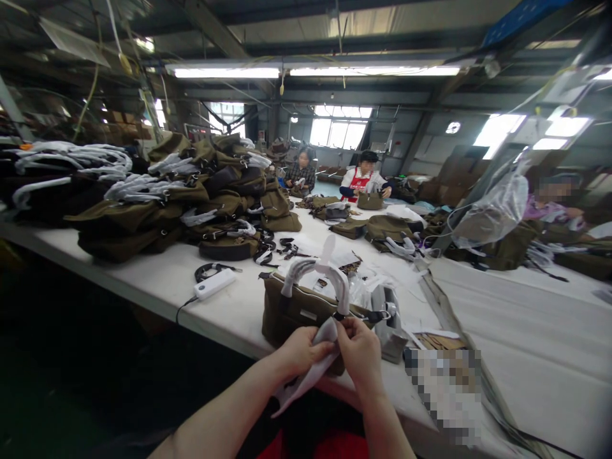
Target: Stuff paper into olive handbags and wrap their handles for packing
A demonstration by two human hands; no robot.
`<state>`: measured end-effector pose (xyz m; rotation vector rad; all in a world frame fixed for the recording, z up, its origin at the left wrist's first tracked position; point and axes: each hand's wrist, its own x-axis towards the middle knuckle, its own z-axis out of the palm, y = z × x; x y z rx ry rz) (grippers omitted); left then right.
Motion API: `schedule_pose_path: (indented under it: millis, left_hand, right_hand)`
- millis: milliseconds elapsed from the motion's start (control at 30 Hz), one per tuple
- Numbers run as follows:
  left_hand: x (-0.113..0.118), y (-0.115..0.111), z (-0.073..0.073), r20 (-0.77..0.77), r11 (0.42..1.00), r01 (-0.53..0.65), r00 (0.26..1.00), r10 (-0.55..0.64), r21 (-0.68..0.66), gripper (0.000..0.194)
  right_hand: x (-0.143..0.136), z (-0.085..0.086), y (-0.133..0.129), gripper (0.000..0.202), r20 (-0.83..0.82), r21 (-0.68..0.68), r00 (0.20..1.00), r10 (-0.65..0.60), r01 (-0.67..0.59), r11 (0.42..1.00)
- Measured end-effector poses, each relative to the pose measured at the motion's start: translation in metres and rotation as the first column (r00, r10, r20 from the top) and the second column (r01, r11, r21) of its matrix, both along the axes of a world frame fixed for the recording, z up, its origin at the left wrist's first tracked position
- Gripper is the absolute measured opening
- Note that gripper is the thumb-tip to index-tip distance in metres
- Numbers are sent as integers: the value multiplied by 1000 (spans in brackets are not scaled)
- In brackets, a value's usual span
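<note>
An olive handbag (pixel 296 310) stands upright at the table's front edge. One arched handle (pixel 342 290) is wrapped in white material, with a pale tab sticking up at its top. In front of the bag, my left hand (pixel 303 350) is closed on a thin white wrapping sheet (pixel 308 386) that hangs down toward me. My right hand (pixel 359 350) pinches the same sheet near its upper end, close to the handle's base. The fingertips partly hide the sheet and the bag's front. A grey box-like holder (pixel 389 328) stands just right of the bag.
Olive bags (pixel 129 223) are heaped on the white table (pixel 143 268) at left. A white power bank-like device (pixel 215 284) with a cable lies nearer. Black straps (pixel 268 255) and plastic scraps are behind my bag. A co-worker in a red apron (pixel 358 183) handles a bag opposite.
</note>
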<state>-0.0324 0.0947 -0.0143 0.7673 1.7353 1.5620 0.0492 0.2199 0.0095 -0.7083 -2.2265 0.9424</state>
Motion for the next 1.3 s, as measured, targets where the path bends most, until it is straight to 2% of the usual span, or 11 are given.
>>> schedule_pose_path:
  millis: [167,267,400,567,700,800,867,1000,1167,1300]
  left_hand:
    - [5,6,-1,195,995,-72,979,56,71,44]
    - [9,8,0,268,988,-109,960,76,109,50]
    - [12,10,-1,256,984,-136,961,102,116,52]
    - [11,11,-6,204,977,-189,965,165,102,48]
    - [9,8,-6,279,980,-148,954,106,131,50]
    - [6,3,0,351,985,-104,935,49,141,52]
    - [4,1,6,442,989,-80,897,18,121,49]
    - [0,2,18,686,999,-39,728,15,20,49]
    - [2,3,26,701,992,-97,713,17,75,37]
    - [-1,3,20,719,985,-125,695,5,115,40]
  right_hand:
    - [2,6,-3,35,1,-29,995,97,-97,995]
    - [7,6,-4,35,-11,-34,994,112,-112,993]
    - [13,1,-4,30,3,-21,990,138,-138,990]
    - [15,-4,-2,31,-8,-72,984,180,-180,981]
    - [15,-4,0,28,39,-14,988,147,-147,989]
    - [16,-1,0,24,70,8,980,184,-185,983]
    - [15,2,1,23,84,21,977,196,-199,980]
    - [12,7,2,26,94,34,979,179,-183,982]
    - [18,1,3,30,-34,-89,991,130,-132,987]
    - [26,-14,0,42,-160,-205,985,67,-99,974]
